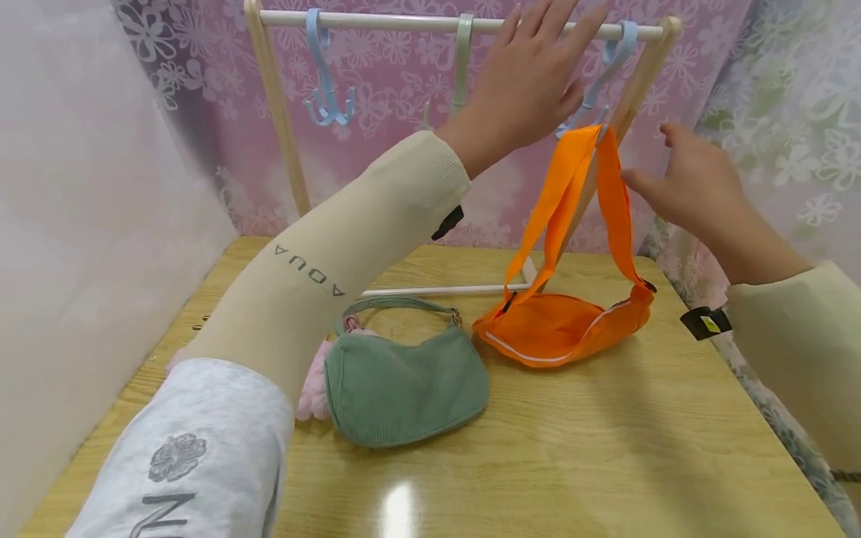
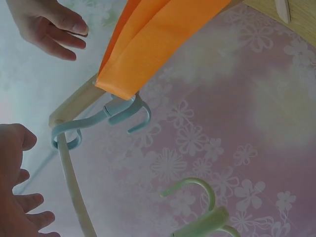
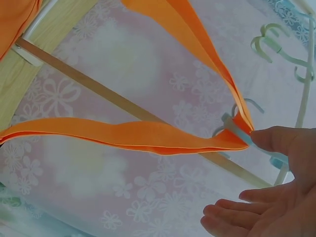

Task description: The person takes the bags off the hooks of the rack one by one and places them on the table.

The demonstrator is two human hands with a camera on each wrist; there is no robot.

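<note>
An orange bag (image 1: 558, 329) hangs by its strap (image 1: 561, 179) from the blue hook (image 1: 608, 67) at the rack's right end, its body low over the table. My left hand (image 1: 528, 75) is up near the rail (image 1: 417, 22), fingers spread, nothing in it. To the right of the strap is my right hand (image 1: 699, 179), fingers loosely extended and thumb toward the strap. In the right wrist view that thumb (image 3: 271, 138) overlaps the strap's top at the hook. A green corduroy handbag (image 1: 406, 388) lies on the table, partly over a pink quilted item (image 1: 315, 388).
A second blue hook (image 1: 328, 82) hangs on the left of the rail and a green hook (image 1: 462, 67) in the middle. Wooden posts (image 1: 279, 112) support the rail over the wooden table (image 1: 538, 448). Floral cloth (image 1: 403, 179) stands behind.
</note>
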